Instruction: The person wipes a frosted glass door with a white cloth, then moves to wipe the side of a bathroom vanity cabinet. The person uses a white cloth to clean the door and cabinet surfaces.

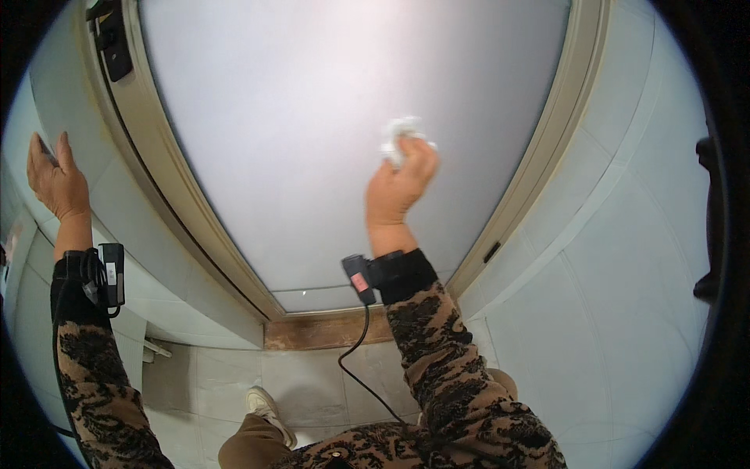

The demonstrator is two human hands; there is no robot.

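Observation:
A white crumpled wipe (396,142), paper or cloth, is bunched under the fingers of my right hand (397,187). That hand presses it toward the frosted pane of a door (289,133), right of the pane's middle. Slight motion blur softens the fingers and the wipe. Far to the left, my left hand (59,184) is raised beside the tiled wall (137,195), thumb and fingers apart. Nothing shows clearly in it; whether it touches the tiles I cannot tell.
A beige frame (168,164) surrounds the pane, with a dark handle plate (114,48) at upper left. Below lies a brown threshold (328,332), then pale floor tiles (308,387). A tiled wall (601,313) closes the right side. A cable (351,352) hangs from the right wrist device (360,279).

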